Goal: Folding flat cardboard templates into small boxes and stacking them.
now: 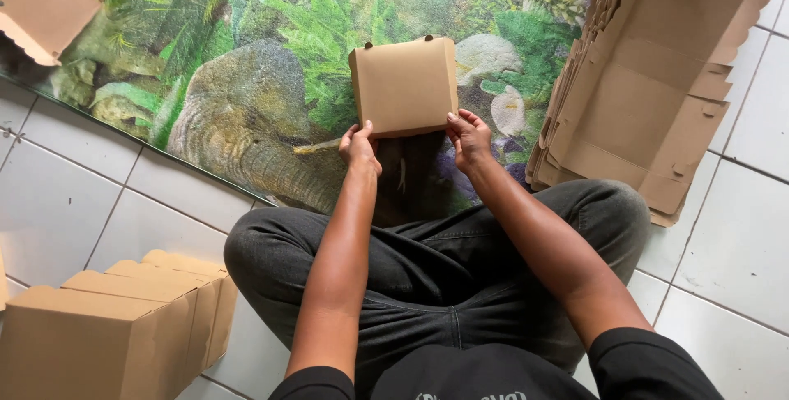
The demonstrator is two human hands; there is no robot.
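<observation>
Nearest the camera: a black shirt at the bottom edge, with black short sleeves on both upper arms, and below the forearms a pair of dark grey trousers on folded, cross-legged knees. Far left, lower corner: a row of assembled brown cardboard boxes, closed, standing side by side and touching on the white tiled floor. Upper left corner: another brown cardboard piece with a scalloped edge, partly out of view. Centre ground: a printed mat showing green foliage, rocks and a grey elephant, laid on the tiles. Left of centre: left hand, fingers closed on the lower left corner of the folded box. Centre: folded box, plain brown card, roughly square, unmarked, with two small dark tabs showing at its top edge; it is held above the mat, just beyond the knees, between both hands. Right of centre: right hand, fingertips pinching the lower right corner of the same box. Right: a stack of flat box blanks, brown die-cut card with notches and tabs, leaning in a fanned pile beside the right knee, lying partly on the mat and partly on the tiles.
</observation>
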